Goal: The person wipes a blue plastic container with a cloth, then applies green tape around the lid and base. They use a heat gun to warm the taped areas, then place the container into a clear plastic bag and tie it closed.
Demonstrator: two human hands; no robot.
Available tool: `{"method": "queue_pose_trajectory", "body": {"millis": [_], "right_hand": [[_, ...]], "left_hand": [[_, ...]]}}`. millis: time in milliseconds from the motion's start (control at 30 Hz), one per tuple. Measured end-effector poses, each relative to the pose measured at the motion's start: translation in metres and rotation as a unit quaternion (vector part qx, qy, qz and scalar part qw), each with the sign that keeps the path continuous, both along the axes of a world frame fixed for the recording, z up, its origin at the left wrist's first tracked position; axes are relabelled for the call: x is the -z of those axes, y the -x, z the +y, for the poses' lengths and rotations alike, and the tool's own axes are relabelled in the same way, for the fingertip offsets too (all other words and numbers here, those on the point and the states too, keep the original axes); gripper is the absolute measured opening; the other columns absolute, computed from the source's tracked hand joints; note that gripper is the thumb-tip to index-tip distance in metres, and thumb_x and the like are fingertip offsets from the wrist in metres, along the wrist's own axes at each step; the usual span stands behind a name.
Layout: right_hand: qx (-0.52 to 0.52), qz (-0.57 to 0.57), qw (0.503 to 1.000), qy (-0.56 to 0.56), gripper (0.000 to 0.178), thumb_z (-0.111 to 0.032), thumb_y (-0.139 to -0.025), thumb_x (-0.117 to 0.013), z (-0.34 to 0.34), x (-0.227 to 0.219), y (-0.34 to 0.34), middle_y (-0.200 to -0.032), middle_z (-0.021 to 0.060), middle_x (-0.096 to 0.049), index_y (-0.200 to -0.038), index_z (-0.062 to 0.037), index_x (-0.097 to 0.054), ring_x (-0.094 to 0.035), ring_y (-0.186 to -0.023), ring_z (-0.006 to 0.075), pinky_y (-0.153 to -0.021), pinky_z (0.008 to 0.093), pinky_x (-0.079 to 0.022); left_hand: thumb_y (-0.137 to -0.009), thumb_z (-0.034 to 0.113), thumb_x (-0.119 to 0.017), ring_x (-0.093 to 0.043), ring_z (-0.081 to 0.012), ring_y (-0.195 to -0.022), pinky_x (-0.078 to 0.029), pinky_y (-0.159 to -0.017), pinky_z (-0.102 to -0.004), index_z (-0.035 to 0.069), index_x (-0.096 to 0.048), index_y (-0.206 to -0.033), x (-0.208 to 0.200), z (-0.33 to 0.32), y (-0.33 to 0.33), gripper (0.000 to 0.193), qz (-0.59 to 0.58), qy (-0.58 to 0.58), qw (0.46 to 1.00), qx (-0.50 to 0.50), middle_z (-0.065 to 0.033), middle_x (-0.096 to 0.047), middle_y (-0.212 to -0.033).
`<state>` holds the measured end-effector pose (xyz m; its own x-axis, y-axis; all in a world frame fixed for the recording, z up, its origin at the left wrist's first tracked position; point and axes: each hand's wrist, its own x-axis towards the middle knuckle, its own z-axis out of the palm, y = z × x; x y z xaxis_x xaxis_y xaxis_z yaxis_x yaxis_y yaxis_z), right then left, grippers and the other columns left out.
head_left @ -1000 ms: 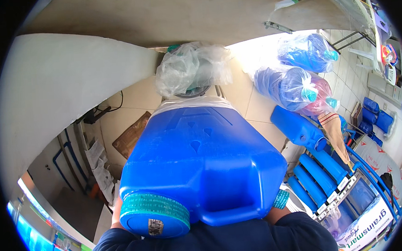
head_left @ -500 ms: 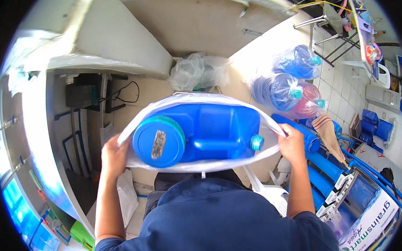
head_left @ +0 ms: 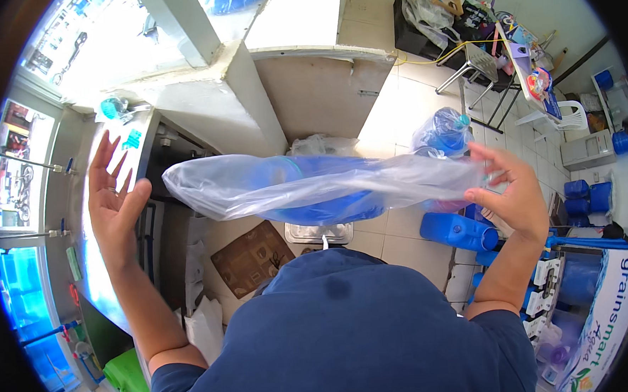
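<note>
A clear plastic bag [head_left: 218, 190] stretches sideways in front of my chest, its mouth fallen together into a long flat fold. Through the film I make out a blue water jug [head_left: 325, 208] with a wide round lid at its left end. My left hand [head_left: 119, 202] is open with fingers spread, apart from the bag's left end. My right hand [head_left: 509, 193] is open too, thumb and fingers apart around the bag's right tip; whether they touch it I cannot tell.
Bagged blue jugs [head_left: 444, 132] stand on the tiles ahead right, with a blue container [head_left: 458, 231] nearer me. A metal counter [head_left: 106, 228] runs along my left. A brown mat [head_left: 252, 259] lies below. Racked equipment [head_left: 546, 283] stands at my right.
Both hands have let go of the bag's rim and moved outward. The bag's mouth has gone from stretched wide to folded flat over the jug. My view has tilted up.
</note>
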<state>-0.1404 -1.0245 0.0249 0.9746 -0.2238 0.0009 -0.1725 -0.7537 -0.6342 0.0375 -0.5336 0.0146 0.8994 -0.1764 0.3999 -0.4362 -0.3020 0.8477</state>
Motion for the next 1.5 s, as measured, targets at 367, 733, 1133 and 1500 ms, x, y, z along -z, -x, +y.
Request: {"method": "queue_pose_trajectory", "body": {"millis": [367,733,1133,1500], "right_hand": [[-0.302,0.055,0.946,0.099,0.038,-0.034,-0.079,-0.076,0.136,0.074,-0.054,-0.094,0.0134,-0.067,-0.107,-0.0093,-0.073,-0.064,-0.087,0.0305,-0.079,0.0401,-0.051],[-0.327,0.270,0.902,0.077,0.039,-0.042,-0.084,-0.070,0.121,0.077,-0.091,-0.095,0.0149,-0.072,-0.103,-0.0081,-0.075,-0.067,-0.086,0.0268,-0.079,0.0355,-0.052],[-0.463,-0.077,0.872,-0.141,0.026,-0.010,-0.081,-0.064,0.102,0.112,-0.145,-0.102,0.0173,-0.065,-0.105,-0.0020,-0.065,-0.061,-0.096,0.0363,-0.091,0.0429,-0.047],[-0.516,0.258,0.811,0.097,0.039,-0.028,-0.094,-0.057,0.069,0.227,-0.210,-0.107,0.0212,-0.070,-0.124,-0.0039,-0.064,-0.066,-0.101,0.0328,-0.091,0.0378,-0.050]], "left_hand": [[-0.080,0.013,-0.072,-0.062,-0.0296,-0.099,-0.048,-0.092,-0.0421,0.008,-0.069,-0.108,0.108,-0.099,0.089,0.028,-0.130,-0.396,0.899,0.135,-0.0068,-0.065,-0.104],[-0.073,0.010,-0.067,-0.057,-0.0189,-0.085,-0.046,-0.087,-0.0351,0.014,-0.070,-0.107,0.119,-0.088,0.113,0.034,-0.389,-0.192,0.901,-0.009,-0.0014,-0.057,-0.097],[-0.077,0.013,-0.068,-0.062,-0.0250,-0.098,-0.053,-0.083,-0.0382,0.011,-0.066,-0.110,0.194,-0.183,0.112,0.033,-0.165,-0.349,0.921,0.047,-0.0047,-0.065,-0.103],[-0.094,0.014,-0.057,-0.069,-0.0317,-0.088,-0.054,-0.078,-0.0418,0.011,-0.060,-0.118,0.159,-0.199,0.104,0.024,0.237,-0.341,0.909,-0.016,-0.0141,-0.066,-0.093]]}}
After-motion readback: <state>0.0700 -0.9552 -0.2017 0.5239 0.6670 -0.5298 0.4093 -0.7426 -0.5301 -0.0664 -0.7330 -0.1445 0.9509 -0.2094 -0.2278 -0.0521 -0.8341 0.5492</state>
